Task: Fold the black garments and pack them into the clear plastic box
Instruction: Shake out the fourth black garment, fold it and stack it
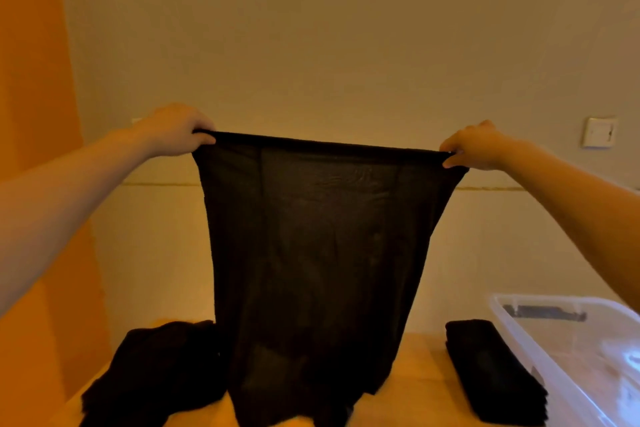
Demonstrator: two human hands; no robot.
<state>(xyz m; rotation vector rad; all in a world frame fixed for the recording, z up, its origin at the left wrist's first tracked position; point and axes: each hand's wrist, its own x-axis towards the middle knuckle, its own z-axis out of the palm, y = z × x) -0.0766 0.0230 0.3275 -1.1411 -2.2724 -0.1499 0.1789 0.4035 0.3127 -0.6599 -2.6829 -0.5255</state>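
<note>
A thin black garment (318,253) hangs spread out in front of me, its top edge stretched level. My left hand (173,130) pinches the top left corner and my right hand (476,146) pinches the top right corner. Its lower end reaches the wooden table (415,388). A loose heap of black garments (152,371) lies at the left on the table. A folded stack of black garments (491,374) lies at the right, beside the clear plastic box (540,354), whose inside looks bare where it shows.
An orange wall (34,114) stands close on the left and a pale wall behind the table. A wall switch plate (599,132) sits at the right. The box runs off the lower right of the view.
</note>
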